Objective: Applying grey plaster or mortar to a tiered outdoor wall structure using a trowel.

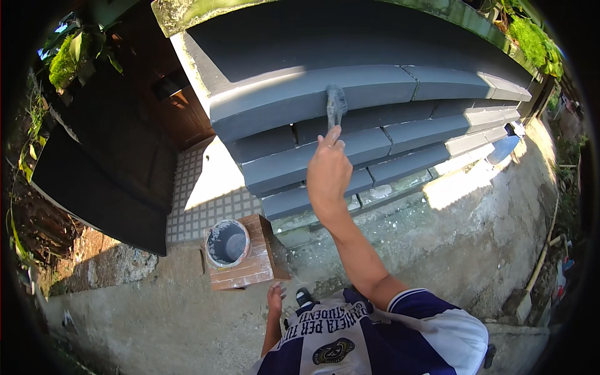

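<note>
My right hand (328, 172) is raised and shut on the handle of a paintbrush (335, 106). Its bristles press against the front face of a grey-painted ledge (375, 87) on a stepped wall. Below it run more grey stepped bands (325, 156). My left hand (275, 297) hangs low beside my body with fingers apart, holding nothing. It is just below a wooden box (247, 265) that carries a round pail of grey paint (227, 242).
A tiled floor strip (206, 200) lies left of the wall, beside a dark gate panel (106, 187). Rough concrete ground (469, 237) spreads to the right, with a long stick (540, 262) near its edge. Plants (69, 62) grow at the upper left and upper right.
</note>
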Tool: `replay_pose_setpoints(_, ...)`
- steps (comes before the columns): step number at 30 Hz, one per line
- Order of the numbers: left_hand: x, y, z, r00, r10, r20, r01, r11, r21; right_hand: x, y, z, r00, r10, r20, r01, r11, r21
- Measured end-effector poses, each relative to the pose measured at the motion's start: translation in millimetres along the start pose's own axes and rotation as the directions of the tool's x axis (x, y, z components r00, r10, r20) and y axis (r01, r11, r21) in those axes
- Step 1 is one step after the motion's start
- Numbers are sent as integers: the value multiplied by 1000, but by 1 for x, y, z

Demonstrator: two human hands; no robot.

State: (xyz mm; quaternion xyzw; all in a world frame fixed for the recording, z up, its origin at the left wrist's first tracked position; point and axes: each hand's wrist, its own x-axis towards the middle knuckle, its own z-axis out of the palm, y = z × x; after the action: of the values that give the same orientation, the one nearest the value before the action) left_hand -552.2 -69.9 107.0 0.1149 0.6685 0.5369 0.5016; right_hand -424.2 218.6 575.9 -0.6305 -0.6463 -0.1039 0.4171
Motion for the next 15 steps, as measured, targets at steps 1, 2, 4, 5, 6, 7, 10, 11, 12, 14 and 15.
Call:
replay_pose_setpoints(1,2,1,2,1000,1,-2,-1,1000,2,-14,-25,-13,988,-34,148,17,994,110)
replay_pose_setpoints(2,3,1,5,1000,-18,26,17,999,28,-31,-41,-18,970,-133,205,79,965,252)
replay_pose_setpoints(4,6,2,14,998,-39,56,36,998,57,-36,-43,-20,940,-234,247,125,913,389)
replay_pose_setpoints(5,9,4,20,996,-31,87,26,998,63,-31,-37,-16,889,-352,293,121,798,590)
replay_pose_setpoints(6,10,6,25,993,-24,119,16,998,68,-26,-29,-11,826,-473,307,86,644,761)
replay_pose_setpoints(7,11,6,30,993,-27,115,19,997,68,-21,-16,-4,859,-435,269,65,614,787)
replay_pose_setpoints(10,15,4,32,991,-23,129,8,994,112,14,49,10,947,-222,233,17,756,654)
replay_pose_setpoints(11,14,4,32,993,-25,118,14,995,97,22,77,12,966,-180,184,26,780,625)
replay_pose_setpoints(12,14,2,32,994,-27,103,19,997,79,26,99,11,980,-129,149,23,827,561)
replay_pose_setpoints(14,7,-3,24,997,-35,67,32,998,49,33,130,1,993,-19,115,-33,898,438)
replay_pose_setpoints(15,2,-7,19,999,-41,36,40,999,20,38,143,-3,998,31,54,-49,922,383)
